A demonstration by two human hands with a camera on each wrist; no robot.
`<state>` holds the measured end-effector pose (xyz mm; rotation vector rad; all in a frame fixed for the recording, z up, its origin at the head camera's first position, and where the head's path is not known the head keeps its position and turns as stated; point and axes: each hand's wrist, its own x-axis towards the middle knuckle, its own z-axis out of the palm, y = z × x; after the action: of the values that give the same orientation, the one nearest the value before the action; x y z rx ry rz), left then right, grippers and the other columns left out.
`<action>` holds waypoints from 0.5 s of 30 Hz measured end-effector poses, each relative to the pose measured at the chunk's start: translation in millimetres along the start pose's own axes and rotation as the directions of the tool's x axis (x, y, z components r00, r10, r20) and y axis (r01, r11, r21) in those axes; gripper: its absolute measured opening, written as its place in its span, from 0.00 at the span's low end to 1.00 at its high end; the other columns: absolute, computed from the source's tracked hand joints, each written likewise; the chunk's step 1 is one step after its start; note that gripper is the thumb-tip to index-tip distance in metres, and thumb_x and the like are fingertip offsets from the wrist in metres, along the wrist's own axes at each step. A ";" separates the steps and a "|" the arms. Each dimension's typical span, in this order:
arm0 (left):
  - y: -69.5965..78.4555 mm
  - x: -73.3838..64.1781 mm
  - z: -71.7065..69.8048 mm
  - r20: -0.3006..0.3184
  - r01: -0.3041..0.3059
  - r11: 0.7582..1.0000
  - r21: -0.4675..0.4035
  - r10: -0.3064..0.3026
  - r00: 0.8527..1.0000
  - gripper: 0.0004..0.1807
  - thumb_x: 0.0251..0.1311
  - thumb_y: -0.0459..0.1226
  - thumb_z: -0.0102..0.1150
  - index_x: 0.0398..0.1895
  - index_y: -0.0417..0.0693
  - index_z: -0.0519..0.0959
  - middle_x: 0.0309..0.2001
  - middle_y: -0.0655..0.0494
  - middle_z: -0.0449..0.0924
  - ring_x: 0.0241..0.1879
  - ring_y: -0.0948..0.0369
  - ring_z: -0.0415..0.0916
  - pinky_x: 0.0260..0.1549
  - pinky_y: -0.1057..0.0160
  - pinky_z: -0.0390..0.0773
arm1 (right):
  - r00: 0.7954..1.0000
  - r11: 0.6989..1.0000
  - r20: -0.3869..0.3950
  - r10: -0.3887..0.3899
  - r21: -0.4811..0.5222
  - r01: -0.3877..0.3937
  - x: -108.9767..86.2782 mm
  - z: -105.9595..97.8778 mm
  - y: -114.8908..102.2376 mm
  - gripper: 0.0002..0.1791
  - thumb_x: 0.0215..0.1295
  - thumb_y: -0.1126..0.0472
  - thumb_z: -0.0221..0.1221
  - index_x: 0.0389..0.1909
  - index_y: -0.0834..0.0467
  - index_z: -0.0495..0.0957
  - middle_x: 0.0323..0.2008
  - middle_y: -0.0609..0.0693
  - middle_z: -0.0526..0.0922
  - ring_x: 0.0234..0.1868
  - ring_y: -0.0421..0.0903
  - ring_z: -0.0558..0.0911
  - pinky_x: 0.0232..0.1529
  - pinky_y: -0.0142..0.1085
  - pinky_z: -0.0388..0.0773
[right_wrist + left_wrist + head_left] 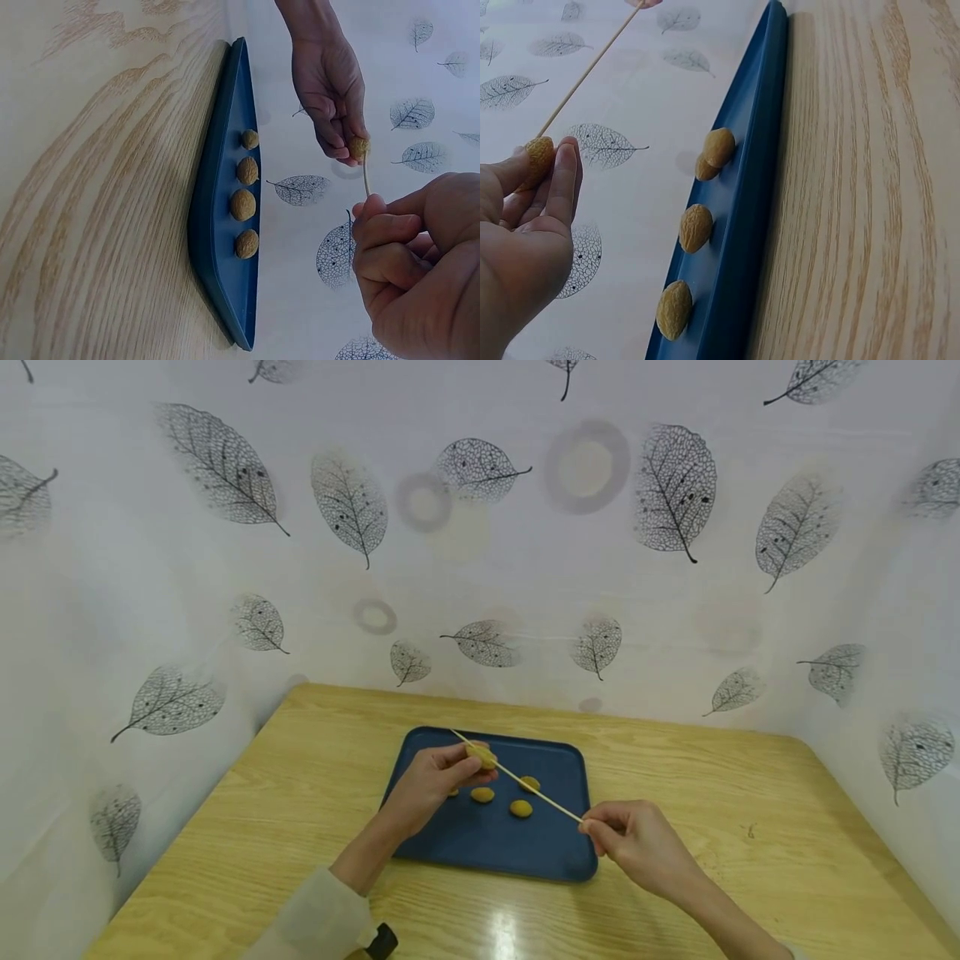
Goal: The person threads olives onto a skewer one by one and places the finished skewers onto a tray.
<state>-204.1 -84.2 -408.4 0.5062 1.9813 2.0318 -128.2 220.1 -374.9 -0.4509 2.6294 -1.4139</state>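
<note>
My left hand (pixel 429 785) pinches a wrinkled yellow-brown oval fruit (pixel 540 159), like a dried olive, between thumb and fingers above the tray. A thin wooden skewer (pixel 542 794) runs from this fruit to my right hand (pixel 643 845), whose thumb and fingers grip its near end. In the head view the skewer's far tip shows beyond the fruit; whether it passes through is hidden by the fingers. Below, several similar fruits lie apart on a dark blue tray (pixel 510 853), among them one fruit (pixel 521 809) near the middle and another fruit (pixel 675 309) in the left wrist view.
The tray lies flat on a light wood-grain table (pixel 300 793), its low rim raised all round. A white curtain (pixel 510 560) printed with grey leaves stands behind the table and at both sides. A black band (pixel 382 942) sits at my left sleeve.
</note>
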 end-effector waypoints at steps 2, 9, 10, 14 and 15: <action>0.5 -0.8 0.6 0.005 0.001 1.000 -0.011 -0.001 1.000 0.22 0.78 0.42 0.56 0.67 0.38 0.78 0.52 0.50 0.87 0.50 0.62 0.86 0.36 0.66 0.76 | 1.000 1.000 -0.003 -0.003 0.000 0.003 0.0 0.7 0.0 0.10 0.74 0.64 0.62 0.32 0.62 0.85 0.19 0.46 0.77 0.13 0.34 0.59 0.14 0.28 0.55; 0.2 -1.4 1.7 0.015 -0.002 0.999 -0.049 0.003 1.000 0.22 0.78 0.38 0.55 0.68 0.36 0.76 0.55 0.46 0.85 0.51 0.63 0.85 0.55 0.56 0.81 | 1.000 1.000 -0.014 -0.026 -0.013 0.026 0.4 2.8 0.6 0.10 0.74 0.63 0.62 0.31 0.61 0.85 0.19 0.44 0.76 0.14 0.33 0.59 0.14 0.28 0.55; -0.1 -1.2 1.6 0.018 -0.004 0.998 -0.055 0.005 1.000 0.22 0.78 0.38 0.55 0.68 0.36 0.76 0.56 0.46 0.84 0.51 0.62 0.85 0.57 0.55 0.81 | 0.999 0.999 -0.015 -0.030 -0.015 0.030 0.5 3.3 0.7 0.10 0.74 0.64 0.62 0.31 0.61 0.85 0.19 0.44 0.76 0.14 0.33 0.59 0.14 0.28 0.55; -2.0 -0.7 1.4 0.024 -0.009 0.996 -0.090 0.011 1.000 0.22 0.78 0.37 0.55 0.68 0.34 0.75 0.56 0.44 0.84 0.50 0.62 0.85 0.60 0.51 0.79 | 0.999 0.999 -0.015 -0.047 -0.019 0.047 1.2 5.4 1.2 0.09 0.74 0.64 0.62 0.31 0.60 0.85 0.19 0.44 0.77 0.14 0.33 0.60 0.14 0.28 0.56; -2.6 -0.7 1.4 0.028 -0.014 0.995 -0.096 0.017 0.999 0.22 0.78 0.37 0.55 0.68 0.33 0.75 0.56 0.43 0.83 0.50 0.62 0.85 0.60 0.51 0.79 | 0.999 0.999 -0.015 -0.050 -0.019 0.050 1.4 6.0 1.3 0.09 0.74 0.65 0.62 0.31 0.60 0.85 0.19 0.44 0.77 0.14 0.33 0.60 0.14 0.28 0.57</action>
<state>-203.1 -83.2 -411.1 0.5281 1.8591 2.1046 -128.3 215.6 -379.2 -0.5133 2.6635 -1.4136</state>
